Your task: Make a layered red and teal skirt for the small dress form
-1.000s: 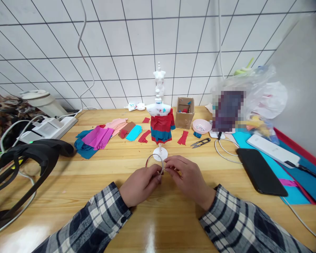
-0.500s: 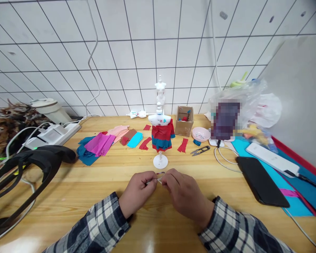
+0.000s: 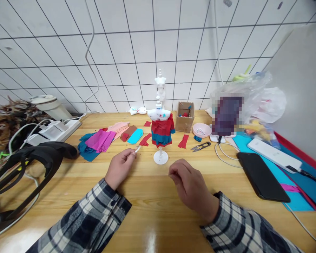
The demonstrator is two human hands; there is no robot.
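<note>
My left hand is closed on a small white stick-like piece that pokes out past the thumb, left of the stand's base. My right hand hovers over the wood with its fingers curled together; whatever is inside them, if anything, is hidden. Between and beyond the hands stands a miniature white dress form on a round white base. Red cloth with teal bands wraps its body. Red cloth scraps lie to its left, and another red scrap lies to its right.
Folded magenta cloth and a bright blue piece lie at left. Thread snips, a pink bead dish and a cardboard box stand right. A black phone and black headset frame flank the work area.
My hands were together in front of the stand, fingers around something small. They have moved apart: the left went left and forward with the white piece, the right a little to the right.
</note>
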